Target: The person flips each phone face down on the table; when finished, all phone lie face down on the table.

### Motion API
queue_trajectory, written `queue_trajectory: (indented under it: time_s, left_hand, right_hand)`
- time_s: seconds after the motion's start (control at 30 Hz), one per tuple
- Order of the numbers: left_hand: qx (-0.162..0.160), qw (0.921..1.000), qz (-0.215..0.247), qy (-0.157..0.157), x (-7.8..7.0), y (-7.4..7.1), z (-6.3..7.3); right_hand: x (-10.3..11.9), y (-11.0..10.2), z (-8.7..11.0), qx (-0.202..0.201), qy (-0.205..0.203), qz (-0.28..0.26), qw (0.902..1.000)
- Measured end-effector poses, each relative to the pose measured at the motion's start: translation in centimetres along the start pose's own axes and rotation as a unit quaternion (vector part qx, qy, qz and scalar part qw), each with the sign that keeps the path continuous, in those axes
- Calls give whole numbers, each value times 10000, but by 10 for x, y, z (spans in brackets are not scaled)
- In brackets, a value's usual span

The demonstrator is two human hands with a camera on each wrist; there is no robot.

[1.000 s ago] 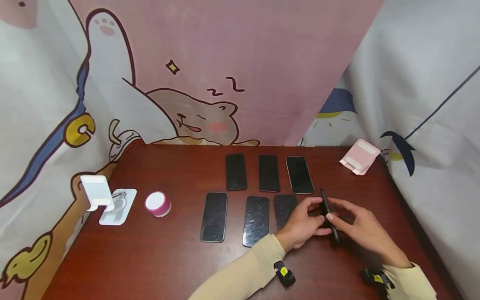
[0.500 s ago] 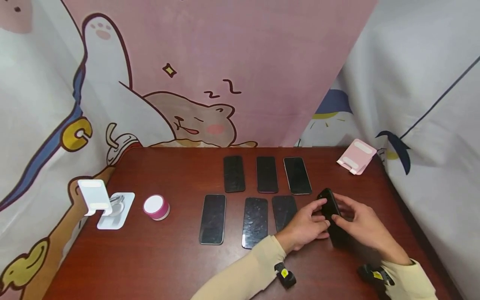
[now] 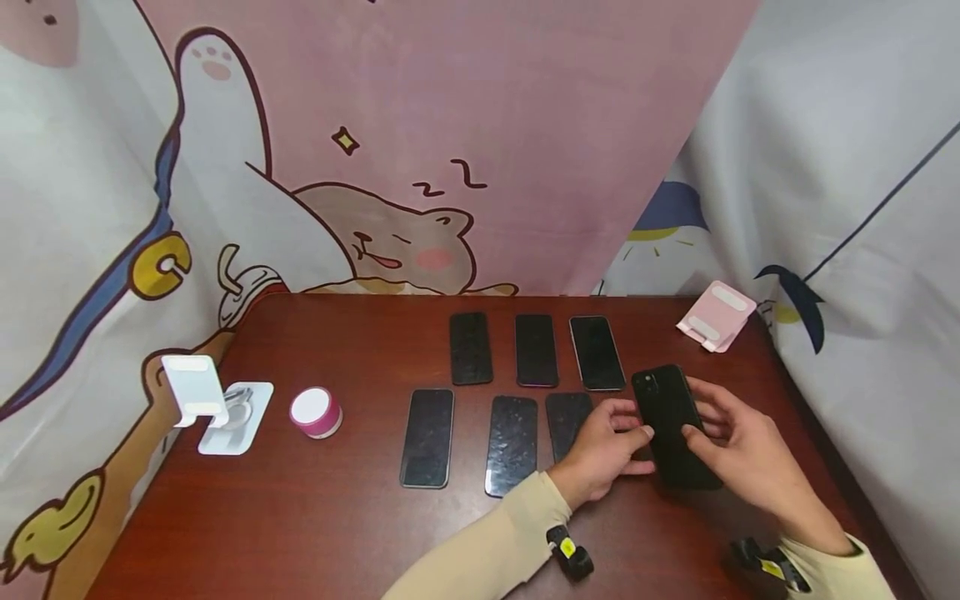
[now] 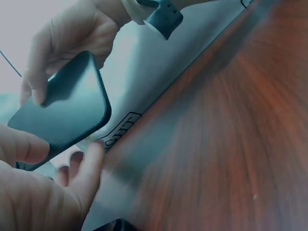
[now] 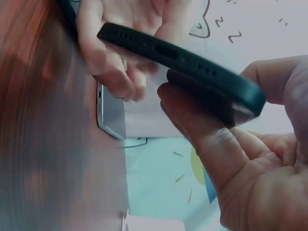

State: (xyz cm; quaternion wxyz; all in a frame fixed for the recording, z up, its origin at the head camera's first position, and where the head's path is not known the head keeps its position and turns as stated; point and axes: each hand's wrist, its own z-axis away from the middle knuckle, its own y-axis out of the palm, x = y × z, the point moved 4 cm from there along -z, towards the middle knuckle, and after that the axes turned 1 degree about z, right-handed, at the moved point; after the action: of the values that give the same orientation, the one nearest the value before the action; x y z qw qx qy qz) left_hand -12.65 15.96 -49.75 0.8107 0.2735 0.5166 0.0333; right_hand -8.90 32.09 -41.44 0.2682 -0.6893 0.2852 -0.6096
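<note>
Both hands hold a black phone (image 3: 675,433) above the right part of the table, its back and camera lenses facing up. My left hand (image 3: 603,450) has its thumb on the phone's left edge and fingers beneath. My right hand (image 3: 750,454) grips the opposite side, thumb on the back. In the left wrist view the phone (image 4: 72,108) is tilted between the two hands. The right wrist view shows the phone's bottom edge (image 5: 166,52) with its charging port, and fingers under the screen side. Partly behind the left hand lies another dark phone (image 3: 567,421).
Several other phones lie face up in two rows, among them a silver-edged one (image 3: 597,353) and a front-left one (image 3: 427,437). A pink stand (image 3: 717,317) is at back right. To the left are a white stand (image 3: 193,392) and a pink-and-white round container (image 3: 316,412).
The phone has turned in the hands from edge-on to back facing up, showing its camera. Both hands stay near the same spot; the right one has shifted slightly. Other things have not moved.
</note>
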Motion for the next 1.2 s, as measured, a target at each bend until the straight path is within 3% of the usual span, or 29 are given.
queue_trajectory:
  time_s: [0.23, 0.47, 0.7, 0.93, 1.07, 1.2]
  left_hand:
    - [10, 10000, -70, -8, 1, -1, 0]
    - [9, 9993, -369, 49, -1, -3, 1]
    - [114, 9970, -767, -63, 0, -5, 7]
    - [245, 9943, -1035, -88, 1, -4, 12]
    - [309, 9894, -1418, 62, -3, -5, 13]
    - [404, 9752, -2157, 279, -6, -5, 14]
  right_hand:
    - [-3, 3, -2, -39, 71, -156, 9998]
    - [-24, 6, -7, -99, 407, 197, 9989]
    - [-51, 18, -11, 194, 770, 620, 9949]
    - [-70, 26, -10, 664, 1374, 495, 9870]
    - [-73, 27, -12, 741, 1412, 485, 9860]
    - [-74, 25, -14, 770, 1438, 622, 9846]
